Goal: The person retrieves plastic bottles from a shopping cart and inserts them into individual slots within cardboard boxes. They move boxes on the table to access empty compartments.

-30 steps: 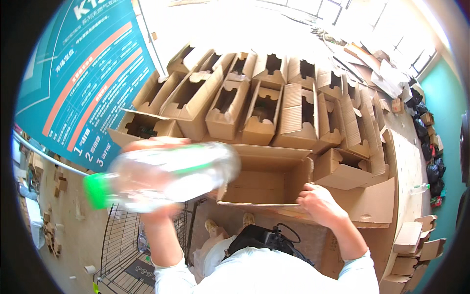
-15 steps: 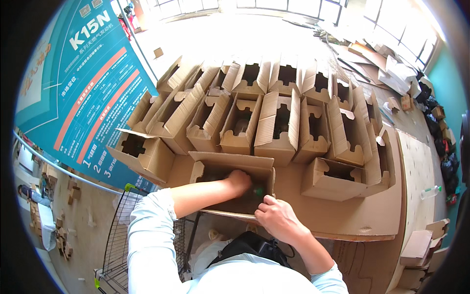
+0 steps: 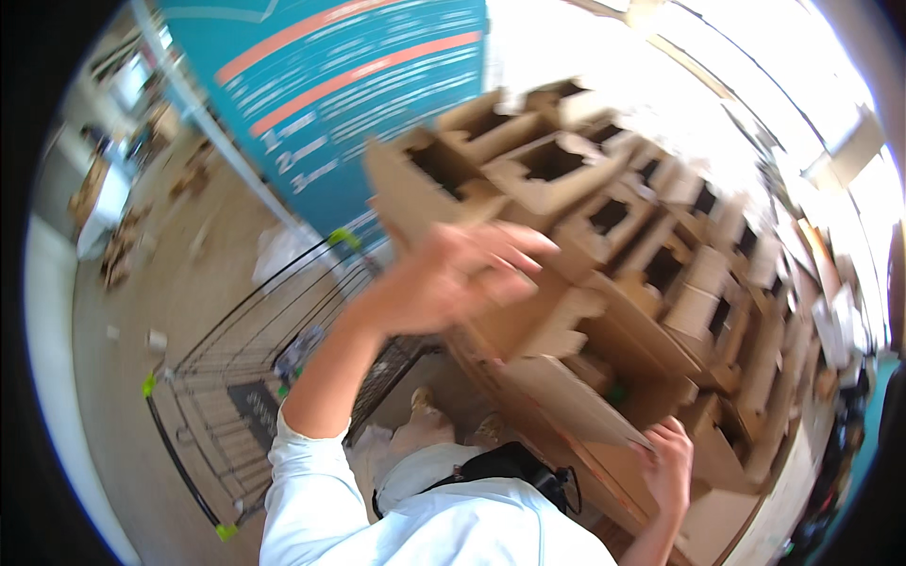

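Directly ahead of me an open cardboard box (image 3: 576, 396) stands at the near edge of the cardboard-covered table. Something small and green (image 3: 615, 391) shows inside it, too blurred to name. My right hand (image 3: 668, 462) pinches the corner of the box's near flap. Raised in the air left of the box, my left hand (image 3: 462, 274) has its fingers stretched out, smeared by motion, with nothing seen in it. Below and left of that hand is a black wire shopping cart (image 3: 255, 377). In the cart lies a bundle of clear plastic, perhaps bottles (image 3: 300, 354), with green spots.
Rows of open cardboard boxes (image 3: 604, 217) fill the table behind the near box. A teal printed banner (image 3: 359, 104) stands at the far left behind the cart. On the floor at left lie cardboard scraps (image 3: 123, 250) and a white plastic bag (image 3: 283, 253).
My view has swung left, bringing the cart into sight. My left hand has come out of the box and risen toward the cart side. The right hand stays at the box's edge.
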Demonstrator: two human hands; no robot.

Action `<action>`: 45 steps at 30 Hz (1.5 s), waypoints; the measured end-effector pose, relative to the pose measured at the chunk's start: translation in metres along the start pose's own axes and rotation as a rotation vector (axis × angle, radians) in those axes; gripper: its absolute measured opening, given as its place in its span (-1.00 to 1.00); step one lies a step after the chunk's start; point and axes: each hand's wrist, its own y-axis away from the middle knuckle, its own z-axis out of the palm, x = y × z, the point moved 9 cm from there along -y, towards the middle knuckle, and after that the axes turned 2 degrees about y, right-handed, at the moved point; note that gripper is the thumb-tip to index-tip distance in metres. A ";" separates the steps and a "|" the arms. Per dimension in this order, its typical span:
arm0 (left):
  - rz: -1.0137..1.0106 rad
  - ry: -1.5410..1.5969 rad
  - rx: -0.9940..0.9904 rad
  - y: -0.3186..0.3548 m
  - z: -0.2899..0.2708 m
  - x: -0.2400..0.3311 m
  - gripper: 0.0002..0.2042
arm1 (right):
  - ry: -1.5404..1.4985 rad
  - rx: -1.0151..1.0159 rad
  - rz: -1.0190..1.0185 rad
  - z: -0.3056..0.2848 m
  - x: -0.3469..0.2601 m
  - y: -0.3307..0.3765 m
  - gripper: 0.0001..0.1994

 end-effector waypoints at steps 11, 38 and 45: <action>-1.352 -0.542 0.367 0.583 -0.101 -0.441 -0.76 | 0.132 -0.128 0.026 0.006 0.058 0.029 -0.69; -1.209 -0.417 0.973 0.506 -0.114 -0.338 -0.36 | 0.067 -0.137 0.557 0.011 0.085 0.066 -0.77; -0.418 0.045 1.673 0.436 -0.210 -0.160 -0.66 | 0.117 0.044 0.063 0.014 -0.016 0.005 -0.79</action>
